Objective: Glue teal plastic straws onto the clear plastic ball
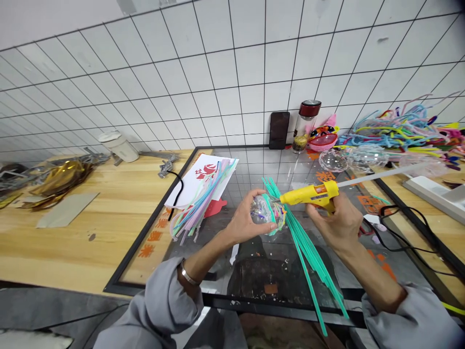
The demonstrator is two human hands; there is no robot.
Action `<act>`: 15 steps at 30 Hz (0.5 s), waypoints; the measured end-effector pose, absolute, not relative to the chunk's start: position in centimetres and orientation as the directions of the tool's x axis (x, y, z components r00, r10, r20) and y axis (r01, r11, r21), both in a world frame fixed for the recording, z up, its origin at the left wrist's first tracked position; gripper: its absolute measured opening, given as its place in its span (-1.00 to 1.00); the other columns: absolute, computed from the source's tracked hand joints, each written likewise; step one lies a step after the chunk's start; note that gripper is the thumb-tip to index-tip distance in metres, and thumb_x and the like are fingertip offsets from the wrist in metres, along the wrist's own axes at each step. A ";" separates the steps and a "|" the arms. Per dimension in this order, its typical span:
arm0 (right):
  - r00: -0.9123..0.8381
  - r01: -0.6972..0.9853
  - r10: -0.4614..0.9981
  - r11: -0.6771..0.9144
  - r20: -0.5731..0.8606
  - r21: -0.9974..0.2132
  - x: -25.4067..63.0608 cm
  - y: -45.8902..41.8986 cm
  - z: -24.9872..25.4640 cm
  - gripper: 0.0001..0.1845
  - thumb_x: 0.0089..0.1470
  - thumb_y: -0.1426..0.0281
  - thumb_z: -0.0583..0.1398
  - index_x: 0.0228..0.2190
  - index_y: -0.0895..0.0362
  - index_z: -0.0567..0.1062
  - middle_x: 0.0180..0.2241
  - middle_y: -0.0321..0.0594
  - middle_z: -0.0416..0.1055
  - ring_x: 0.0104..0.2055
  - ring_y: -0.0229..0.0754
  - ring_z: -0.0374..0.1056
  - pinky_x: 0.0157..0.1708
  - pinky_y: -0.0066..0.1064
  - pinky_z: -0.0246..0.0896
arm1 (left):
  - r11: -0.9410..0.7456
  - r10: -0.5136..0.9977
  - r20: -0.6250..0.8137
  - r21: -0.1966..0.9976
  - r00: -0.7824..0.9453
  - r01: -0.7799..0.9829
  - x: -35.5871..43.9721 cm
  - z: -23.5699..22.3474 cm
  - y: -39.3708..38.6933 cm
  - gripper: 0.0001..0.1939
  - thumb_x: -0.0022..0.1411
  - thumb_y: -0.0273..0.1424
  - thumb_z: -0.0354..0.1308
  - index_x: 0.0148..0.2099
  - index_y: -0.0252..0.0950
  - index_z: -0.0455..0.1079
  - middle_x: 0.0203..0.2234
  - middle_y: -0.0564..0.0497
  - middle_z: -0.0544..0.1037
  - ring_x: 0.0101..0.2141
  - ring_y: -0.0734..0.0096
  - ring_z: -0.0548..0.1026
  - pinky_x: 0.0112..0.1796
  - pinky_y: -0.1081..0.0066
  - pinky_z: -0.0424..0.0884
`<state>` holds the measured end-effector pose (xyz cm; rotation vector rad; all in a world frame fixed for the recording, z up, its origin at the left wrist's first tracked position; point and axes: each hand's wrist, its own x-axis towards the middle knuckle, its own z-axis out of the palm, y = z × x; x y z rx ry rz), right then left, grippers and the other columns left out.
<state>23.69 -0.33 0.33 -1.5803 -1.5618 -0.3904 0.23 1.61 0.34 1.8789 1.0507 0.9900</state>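
Observation:
My left hand (247, 220) is closed around a clear plastic ball (264, 212) filled with coloured bits and wrapped with a teal strand. My right hand (336, 224) grips a yellow hot glue gun (310, 194), its nozzle pointing left and touching the ball's right side. A white glue stick (381, 174) juts out of the gun's back. A bundle of teal pipe cleaners (308, 249) lies on the glass sheet (254, 165) under both hands.
Pastel pipe cleaners (198, 203) lie on white paper (203, 177) at left. A phone (279, 130), a jar (305, 123), clear half-shells (334, 160) and a heap of coloured pipe cleaners (403, 128) stand behind. Black cable (407, 237) trails right. Gold ribbon (60, 177) lies far left.

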 end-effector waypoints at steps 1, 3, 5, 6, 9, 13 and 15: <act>0.171 0.929 0.658 0.141 0.733 -0.343 23.7 -0.4 0.4 -0.79 -0.02 0.20 0.14 -0.41 0.07 0.33 -0.55 -0.24 0.36 -0.49 -0.16 0.32 -0.46 -0.36 0.16 | -0.370 0.898 0.250 0.874 0.362 0.315 0.2 0.4 1.6 -0.26 -0.09 -0.35 0.39 0.14 -0.21 0.19 0.05 -0.12 0.39 0.08 0.06 0.40 0.14 0.05 0.29; 0.168 0.935 0.658 0.131 0.735 -0.331 23.7 -0.5 0.5 -0.80 0.00 0.20 0.13 -0.41 0.07 0.34 -0.56 -0.24 0.36 -0.49 -0.15 0.32 -0.46 -0.36 0.16 | -0.392 0.888 0.269 0.868 0.374 0.305 0.3 0.4 1.6 -0.29 -0.08 -0.36 0.38 0.12 -0.23 0.20 0.06 -0.12 0.39 0.10 0.06 0.38 0.17 0.06 0.26; 0.145 0.942 0.643 0.142 0.752 -0.303 23.6 -0.5 0.4 -0.80 0.01 0.20 0.13 -0.43 0.07 0.33 -0.58 -0.24 0.35 -0.49 -0.15 0.32 -0.47 -0.36 0.15 | -0.430 0.871 0.307 0.855 0.384 0.290 0.3 0.4 1.6 -0.35 -0.06 -0.36 0.36 0.08 -0.23 0.22 0.06 -0.12 0.38 0.13 0.07 0.36 0.19 0.08 0.24; 0.130 0.947 0.629 0.151 0.766 -0.284 23.6 -0.5 0.3 -0.80 0.03 0.20 0.13 -0.43 0.07 0.33 -0.58 -0.24 0.34 -0.49 -0.15 0.33 -0.47 -0.37 0.15 | -0.443 0.864 0.322 0.850 0.386 0.284 0.3 0.3 1.7 -0.37 -0.05 -0.36 0.36 0.08 -0.23 0.23 0.06 -0.13 0.38 0.14 0.07 0.35 0.19 0.08 0.24; 0.094 0.960 0.597 0.157 0.797 -0.231 23.6 -0.5 0.0 -0.80 0.04 0.20 0.13 -0.43 0.08 0.34 -0.60 -0.25 0.33 -0.50 -0.16 0.33 -0.49 -0.38 0.13 | -0.468 0.852 0.344 0.839 0.395 0.277 0.3 0.2 1.8 -0.38 -0.05 -0.35 0.36 0.07 -0.25 0.24 0.06 -0.15 0.38 0.14 0.06 0.35 0.19 0.06 0.23; 0.098 0.968 0.628 0.120 0.772 -0.220 23.7 -0.4 -0.1 -0.79 0.06 0.20 0.12 -0.41 0.09 0.35 -0.59 -0.25 0.33 -0.49 -0.16 0.33 -0.49 -0.38 0.13 | -0.466 0.852 0.335 0.836 0.403 0.291 0.3 0.2 1.8 -0.37 -0.07 -0.35 0.38 0.06 -0.23 0.25 0.06 -0.15 0.39 0.15 0.03 0.34 0.19 0.03 0.22; 0.096 0.969 0.638 0.114 0.764 -0.217 23.7 -0.5 -0.1 -0.79 0.07 0.20 0.12 -0.42 0.09 0.35 -0.58 -0.25 0.34 -0.49 -0.16 0.33 -0.49 -0.37 0.14 | -0.454 0.859 0.327 0.842 0.394 0.291 0.4 0.3 1.8 -0.36 -0.08 -0.36 0.38 0.07 -0.22 0.25 0.06 -0.14 0.39 0.15 0.03 0.34 0.19 0.05 0.22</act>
